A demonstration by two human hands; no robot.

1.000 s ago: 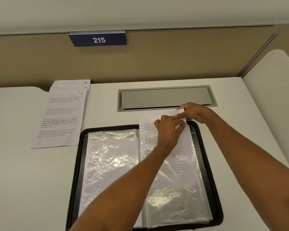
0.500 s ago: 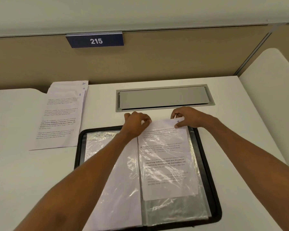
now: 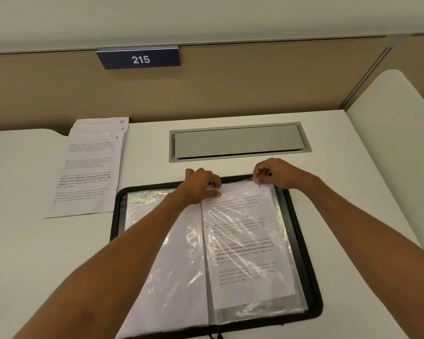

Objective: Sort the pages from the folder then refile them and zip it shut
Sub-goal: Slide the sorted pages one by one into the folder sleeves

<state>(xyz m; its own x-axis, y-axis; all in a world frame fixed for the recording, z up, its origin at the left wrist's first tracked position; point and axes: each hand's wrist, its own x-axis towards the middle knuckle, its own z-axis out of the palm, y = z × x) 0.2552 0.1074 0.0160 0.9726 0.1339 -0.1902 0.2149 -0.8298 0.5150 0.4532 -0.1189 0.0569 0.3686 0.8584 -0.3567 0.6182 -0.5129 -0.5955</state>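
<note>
A black zip folder (image 3: 301, 231) lies open on the white desk, its clear plastic sleeves spread to both sides. A printed page (image 3: 245, 243) sits in the right-hand sleeve, almost fully inside, under wrinkled plastic. My left hand (image 3: 201, 185) pinches the sleeve's top edge at the page's top left corner. My right hand (image 3: 274, 173) pinches the top edge at the page's top right corner. A stack of printed pages (image 3: 88, 172) with handwritten numbers 8, 9 and 10 lies to the left of the folder.
A grey cable hatch (image 3: 238, 143) is set in the desk behind the folder. A beige partition with a blue sign reading 215 (image 3: 140, 59) rises at the back. A white divider (image 3: 397, 113) stands to the right.
The page has slid down into the right sleeve. My left hand moved from the page's middle to its top left corner, and both hands now hold the sleeve's top edge.
</note>
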